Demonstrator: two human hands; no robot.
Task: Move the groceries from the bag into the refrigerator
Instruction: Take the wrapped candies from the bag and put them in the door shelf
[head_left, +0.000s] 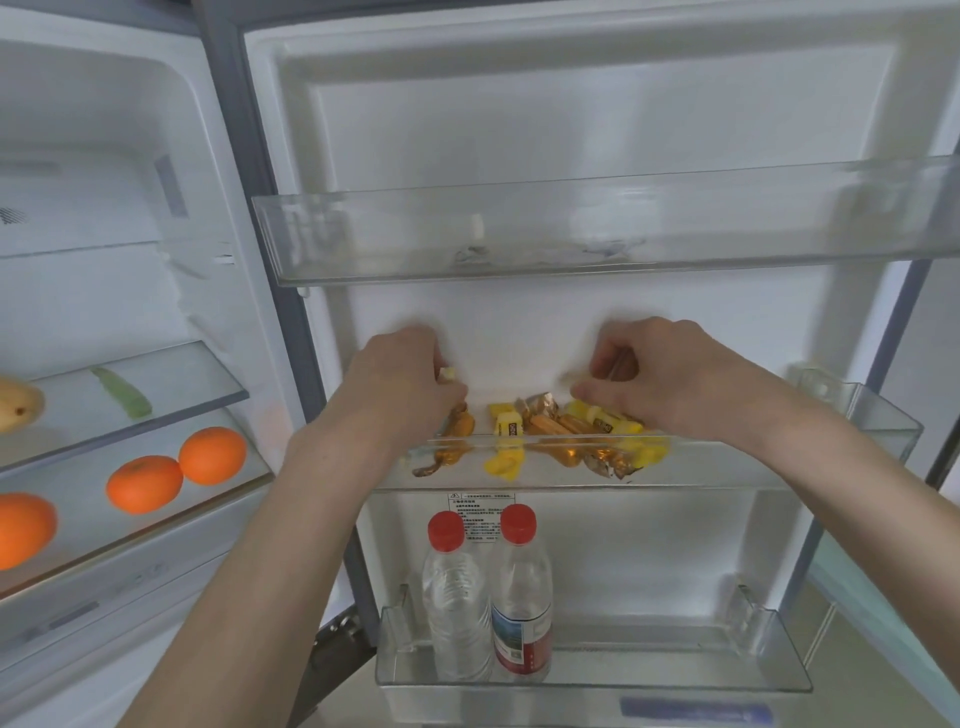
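Both hands reach into the middle clear-plastic door shelf (857, 415) of the open refrigerator. The left hand (402, 379) pinches a small pale wrapped candy (448, 373) in curled fingers; the right hand (670, 376) pinches another pale one (574, 383). Between them lies a heap of crinkly yellow, orange and gold wrapped candies (550, 426). Two red-capped water bottles (485, 597) stand upright in the shelf below. Round oranges (179, 467) sit on a glass shelf at left.

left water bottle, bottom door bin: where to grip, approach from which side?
Grip the left water bottle at the neck just under its red cap, coming from above. It stands upright, touching the right bottle, and the bin wall covers its base, so side access looks poor.
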